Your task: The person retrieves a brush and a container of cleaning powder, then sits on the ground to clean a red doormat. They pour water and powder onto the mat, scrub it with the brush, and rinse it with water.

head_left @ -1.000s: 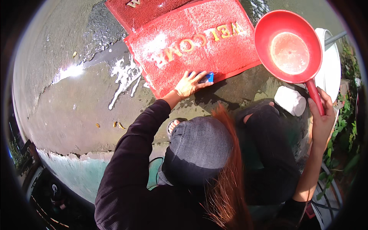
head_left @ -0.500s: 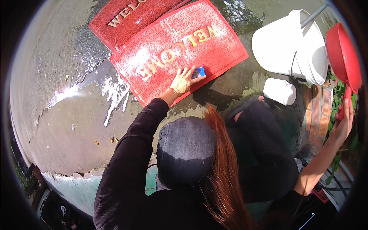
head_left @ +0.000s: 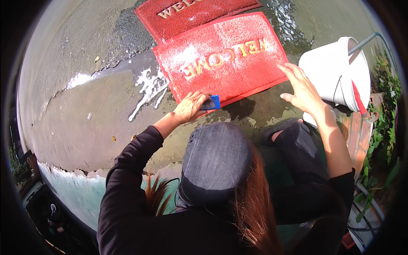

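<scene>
A soapy red doormat (head_left: 225,59) with gold lettering lies on the wet concrete ground in front of me. My left hand (head_left: 190,106) presses a blue scrubbing brush (head_left: 212,103) onto the mat's near edge. My right hand (head_left: 302,90) is open with fingers spread, reaching toward the mat's right corner and holding nothing. A red scoop with a long handle (head_left: 358,98) now rests in the white bucket (head_left: 335,72) to the right.
A second red doormat (head_left: 187,12) lies farther away, partly under the first. White suds (head_left: 146,89) run across the wet concrete to the left. Green plants (head_left: 382,127) and a brick edge (head_left: 355,136) border the right side. My cap and hair fill the lower middle.
My right hand held the red scoop up, swung it right and left it in the bucket; that hand now reaches empty toward the mat. My left hand stays on the brush.
</scene>
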`<state>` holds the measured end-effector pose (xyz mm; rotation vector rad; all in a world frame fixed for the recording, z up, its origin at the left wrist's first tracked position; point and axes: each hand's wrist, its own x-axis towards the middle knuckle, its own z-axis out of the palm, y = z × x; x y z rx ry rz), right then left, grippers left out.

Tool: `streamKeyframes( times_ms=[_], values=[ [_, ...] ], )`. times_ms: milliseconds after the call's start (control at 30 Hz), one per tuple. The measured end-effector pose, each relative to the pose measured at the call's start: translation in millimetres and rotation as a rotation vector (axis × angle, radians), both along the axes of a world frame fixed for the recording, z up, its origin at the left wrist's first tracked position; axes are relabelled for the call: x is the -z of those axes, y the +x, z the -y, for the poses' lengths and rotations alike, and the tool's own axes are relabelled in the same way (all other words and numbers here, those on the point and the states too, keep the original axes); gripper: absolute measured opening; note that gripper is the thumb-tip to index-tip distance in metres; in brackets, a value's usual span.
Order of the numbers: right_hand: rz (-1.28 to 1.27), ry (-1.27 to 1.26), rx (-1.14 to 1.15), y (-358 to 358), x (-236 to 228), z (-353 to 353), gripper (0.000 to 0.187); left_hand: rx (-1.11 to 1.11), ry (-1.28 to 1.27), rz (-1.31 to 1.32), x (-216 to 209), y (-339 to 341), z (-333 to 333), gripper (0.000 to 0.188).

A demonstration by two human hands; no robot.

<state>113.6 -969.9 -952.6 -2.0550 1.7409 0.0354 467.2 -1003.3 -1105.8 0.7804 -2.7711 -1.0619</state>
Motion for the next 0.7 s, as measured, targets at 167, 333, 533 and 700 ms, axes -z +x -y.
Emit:
streamKeyframes(
  times_ms=[167, 333, 533, 700],
  values=[
    [0.306, 0.332, -0.139, 128, 101, 20, 0.104, -0.039, 0.213, -0.223, -24, -29, 21, 0.042],
    [0.164, 0.177, 0.073, 148, 138, 39, 0.082, -0.347, -0.005, -0.17, 14, 19, 45, 0.063],
    [-0.11, -0.398, 0.471, 48, 218, 135, 0.075, -0.343, -0.144, 0.603, 81, 26, 31, 0.107],
    [-0.04, -0.175, 0.876, 142, 250, 192, 0.066, -0.404, -0.058, 0.582, 88, 20, 32, 0.111]
  ],
)
